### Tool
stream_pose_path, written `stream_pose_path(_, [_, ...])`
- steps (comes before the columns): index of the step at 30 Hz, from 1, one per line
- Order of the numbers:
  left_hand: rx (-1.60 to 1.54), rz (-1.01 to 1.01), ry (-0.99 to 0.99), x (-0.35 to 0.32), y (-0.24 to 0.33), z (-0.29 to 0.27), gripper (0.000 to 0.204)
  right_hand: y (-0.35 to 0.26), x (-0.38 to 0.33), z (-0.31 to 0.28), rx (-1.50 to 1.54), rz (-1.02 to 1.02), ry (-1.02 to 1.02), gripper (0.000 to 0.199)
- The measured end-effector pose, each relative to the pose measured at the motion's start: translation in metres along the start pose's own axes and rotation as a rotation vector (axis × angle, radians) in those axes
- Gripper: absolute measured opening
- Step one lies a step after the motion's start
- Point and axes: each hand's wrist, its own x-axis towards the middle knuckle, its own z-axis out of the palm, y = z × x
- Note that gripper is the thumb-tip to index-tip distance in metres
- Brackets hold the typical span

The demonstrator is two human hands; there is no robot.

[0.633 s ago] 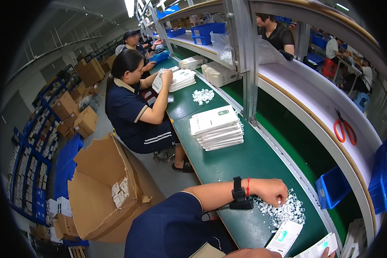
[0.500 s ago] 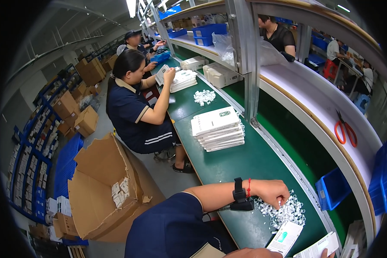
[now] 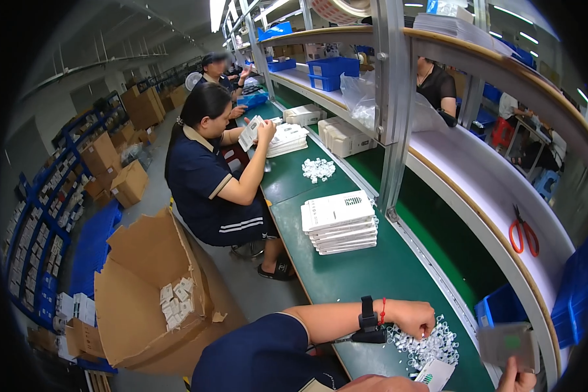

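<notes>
My left hand (image 3: 415, 319), with a black strap and a red cord at the wrist, reaches into a pile of small white plastic hanging tabs (image 3: 432, 346). Its fingers are pinched together at the pile's edge; what is between them, if anything, is hidden. My right hand (image 3: 517, 377) grips a flat white box (image 3: 511, 345) with a green mark, blurred by motion, by the table's right edge. Another flat white box (image 3: 436, 374) with a green print lies just below the tabs, partly cut off by the frame's lower edge.
A stack of flat white boxes (image 3: 340, 222) stands farther along the green table (image 3: 294, 225). Beyond it lies another tab pile (image 3: 318, 170), beside a seated co-worker (image 3: 206, 157). Red-handled scissors (image 3: 523, 230) rest on the right shelf. A large open carton (image 3: 144, 294) stands at left.
My right hand has raised its box off the table and moved it right. My left hand stays at the tab pile. The whole view has shifted slightly.
</notes>
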Motion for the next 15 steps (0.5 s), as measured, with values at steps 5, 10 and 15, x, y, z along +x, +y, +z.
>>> stream_pose_path(5, [-0.051, 0.019, 0.028, 0.014, -0.003, 0.001, 0.008, 0.058, 0.051, 0.036, 0.023, -0.554, 0.063, 0.032])
stream_pose_path(10, [-0.122, -0.135, 0.098, 0.000, 0.014, -0.012, 0.013, 0.022, 0.083, 0.145, -0.043, -0.960, 0.088, 0.016])
stream_pose_path(15, [-0.155, 0.059, 0.160, 0.010, 0.012, -0.005, 0.014, 0.036, 0.110, 0.167, -0.136, -0.813, 0.054, 0.015])
